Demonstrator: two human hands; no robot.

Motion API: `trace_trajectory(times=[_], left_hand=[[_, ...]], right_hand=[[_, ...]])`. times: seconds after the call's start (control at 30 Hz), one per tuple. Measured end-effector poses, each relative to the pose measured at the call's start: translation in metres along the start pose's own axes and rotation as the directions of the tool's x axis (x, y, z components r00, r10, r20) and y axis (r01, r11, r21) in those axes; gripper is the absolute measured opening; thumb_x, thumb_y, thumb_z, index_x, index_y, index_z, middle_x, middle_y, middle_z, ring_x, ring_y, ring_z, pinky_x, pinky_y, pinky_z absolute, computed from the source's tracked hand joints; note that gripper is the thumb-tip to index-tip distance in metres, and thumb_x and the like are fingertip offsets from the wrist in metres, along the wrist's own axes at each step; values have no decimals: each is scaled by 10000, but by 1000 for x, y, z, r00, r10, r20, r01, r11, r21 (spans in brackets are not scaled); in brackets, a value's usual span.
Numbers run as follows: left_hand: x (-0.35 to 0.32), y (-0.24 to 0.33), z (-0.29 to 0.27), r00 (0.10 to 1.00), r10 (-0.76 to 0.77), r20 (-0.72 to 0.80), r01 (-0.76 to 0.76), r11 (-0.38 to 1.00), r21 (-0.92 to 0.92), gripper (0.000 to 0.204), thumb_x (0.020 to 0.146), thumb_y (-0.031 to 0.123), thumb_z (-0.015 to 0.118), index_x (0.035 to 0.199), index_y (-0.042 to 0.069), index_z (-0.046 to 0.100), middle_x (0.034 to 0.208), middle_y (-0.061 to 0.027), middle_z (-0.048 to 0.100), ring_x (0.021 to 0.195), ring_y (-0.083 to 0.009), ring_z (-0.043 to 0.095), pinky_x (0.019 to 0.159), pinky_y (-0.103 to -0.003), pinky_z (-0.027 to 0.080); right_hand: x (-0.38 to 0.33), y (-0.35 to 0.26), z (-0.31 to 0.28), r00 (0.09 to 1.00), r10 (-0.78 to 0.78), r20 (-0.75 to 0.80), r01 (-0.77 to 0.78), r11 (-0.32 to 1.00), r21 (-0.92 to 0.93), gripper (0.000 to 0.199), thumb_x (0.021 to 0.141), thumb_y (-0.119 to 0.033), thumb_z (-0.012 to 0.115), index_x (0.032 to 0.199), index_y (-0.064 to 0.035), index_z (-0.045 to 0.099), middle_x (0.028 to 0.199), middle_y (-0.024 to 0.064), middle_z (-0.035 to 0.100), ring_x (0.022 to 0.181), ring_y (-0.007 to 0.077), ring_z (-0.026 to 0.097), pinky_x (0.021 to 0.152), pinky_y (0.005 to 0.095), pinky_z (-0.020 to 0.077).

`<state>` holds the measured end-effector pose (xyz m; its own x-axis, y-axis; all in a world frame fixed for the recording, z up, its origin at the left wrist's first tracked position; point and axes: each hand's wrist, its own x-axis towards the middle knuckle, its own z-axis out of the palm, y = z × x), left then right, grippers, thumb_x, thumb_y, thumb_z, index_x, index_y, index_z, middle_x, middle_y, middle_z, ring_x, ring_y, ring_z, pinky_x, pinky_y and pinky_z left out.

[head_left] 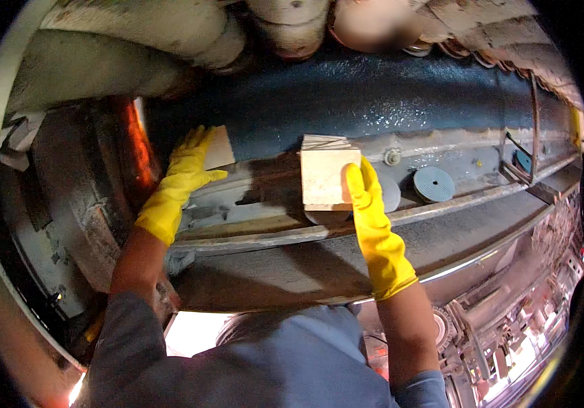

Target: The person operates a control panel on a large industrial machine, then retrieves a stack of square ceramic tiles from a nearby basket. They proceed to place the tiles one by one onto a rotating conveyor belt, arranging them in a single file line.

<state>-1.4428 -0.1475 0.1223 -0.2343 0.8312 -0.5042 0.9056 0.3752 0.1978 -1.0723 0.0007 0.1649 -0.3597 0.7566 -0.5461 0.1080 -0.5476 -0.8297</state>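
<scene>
Both my hands wear yellow rubber gloves. My left hand [189, 162] lies with its fingers stretched out over the left part of a thin, pale beige square tile [220, 149]. That tile rests at the near edge of a dark, wet belt-like surface [271, 102]. My right hand [368, 197] grips the right side of a stack of similar square tiles [329, 178], its thumb on the front face. More tile edges show at the top of the stack. Beneath and beside the stack is a grey round disc [388, 193], partly hidden by the stack and my right hand.
A blue-grey ridged disc [434, 184] sits on the ledge to the right. A metal rail [271, 238] runs along the near side, meeting an upright bar [534, 129] at right. Thick pipe-like shapes [285, 27] line the far side. An orange glow [140, 146] shows at left.
</scene>
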Motion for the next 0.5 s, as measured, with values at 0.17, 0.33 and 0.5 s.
trace_trajectory(times=[0.17,0.33,0.5], left_hand=[[-3,130,-64,887,376,-269,-443,857,-262,1124,644,450,915,1579,98,399,1615,-203,392,1494,-403,357,1246,-483,283],[-5,202,-51,759,558,-337,-608,792,-58,1085,572,348,928,1520,92,467,1523,-188,479,1361,-389,489,1171,-508,378],[-2,194,-45,777,510,-369,-601,776,-192,1038,585,309,929,1495,62,494,1478,-196,528,1311,-395,535,1131,-475,423]], right_hand=[[0,-8,1,999,2,45,-3,1000,28,644,1002,-425,691,1471,-19,519,1373,88,611,1253,184,545,1090,324,403],[1,1,-10,997,-40,60,31,989,145,569,1063,-392,600,1494,-33,498,1412,68,582,1291,175,518,1110,323,395],[-5,-3,-13,990,140,34,-142,988,62,553,1069,-412,583,1488,-58,512,1412,29,589,1288,155,526,1108,304,402]])
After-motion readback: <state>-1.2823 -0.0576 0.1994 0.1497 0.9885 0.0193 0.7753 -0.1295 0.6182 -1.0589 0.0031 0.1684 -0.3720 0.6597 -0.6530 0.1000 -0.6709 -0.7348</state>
